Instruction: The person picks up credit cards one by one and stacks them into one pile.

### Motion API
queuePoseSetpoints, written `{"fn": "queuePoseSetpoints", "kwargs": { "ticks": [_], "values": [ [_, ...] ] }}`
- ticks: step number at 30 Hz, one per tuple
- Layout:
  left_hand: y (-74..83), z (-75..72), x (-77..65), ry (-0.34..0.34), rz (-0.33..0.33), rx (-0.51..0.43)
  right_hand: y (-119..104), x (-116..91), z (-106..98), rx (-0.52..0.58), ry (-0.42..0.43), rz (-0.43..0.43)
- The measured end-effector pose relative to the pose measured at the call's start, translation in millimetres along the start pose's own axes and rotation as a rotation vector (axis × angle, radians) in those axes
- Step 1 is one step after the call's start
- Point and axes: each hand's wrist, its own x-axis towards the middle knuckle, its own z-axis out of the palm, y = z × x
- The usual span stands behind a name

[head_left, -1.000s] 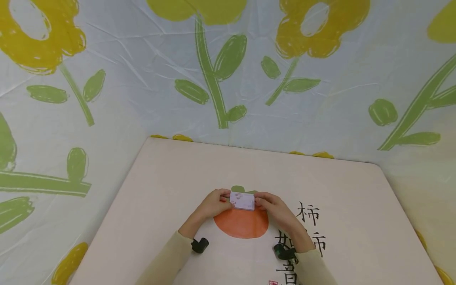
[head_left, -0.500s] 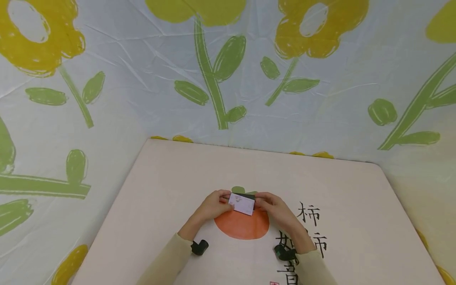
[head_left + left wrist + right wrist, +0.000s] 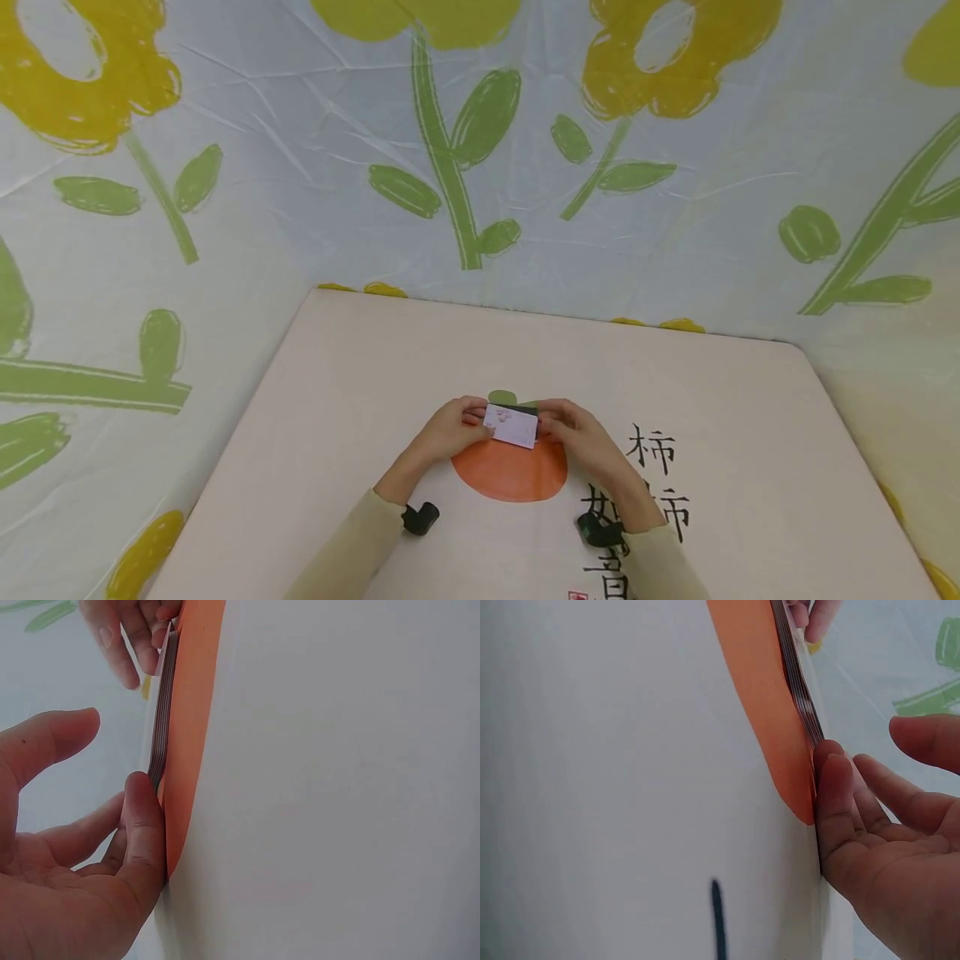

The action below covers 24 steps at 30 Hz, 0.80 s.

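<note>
A stack of cards (image 3: pixel 513 427) lies near the middle of the table, its top card pale with a small reddish print. Behind that card's far edge shows a dark strip (image 3: pixel 522 409) of the stack beneath. My left hand (image 3: pixel 450 431) holds the left end, and my right hand (image 3: pixel 576 431) holds the right end. The layered edges of the stack (image 3: pixel 166 697) face me in the left wrist view, with fingertips against the near end. In the right wrist view, the right fingers (image 3: pixel 835 784) touch the other end. Parts of the stack are hidden by fingers.
The pale table (image 3: pixel 360 358) bears a printed orange persimmon (image 3: pixel 510 475) under the hands and black characters (image 3: pixel 651 450) to the right. Flower-printed cloth (image 3: pixel 300 167) rises behind and at both sides. A black camera sits at each wrist.
The top card has slid toward me and tilted, uncovering a dark strip behind it. Since half a second ago it has shifted back slightly and tilts less. Both hands have barely moved.
</note>
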Motion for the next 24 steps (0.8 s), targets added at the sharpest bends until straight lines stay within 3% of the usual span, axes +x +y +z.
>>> {"fn": "queuePoseSetpoints", "kwargs": {
  "ticks": [24],
  "values": [
    [3.7, -1.1, -1.3, -0.001, -0.015, 0.0, -0.1, -1.3, -1.1, 0.056, -0.015, -0.048]
  ]
}}
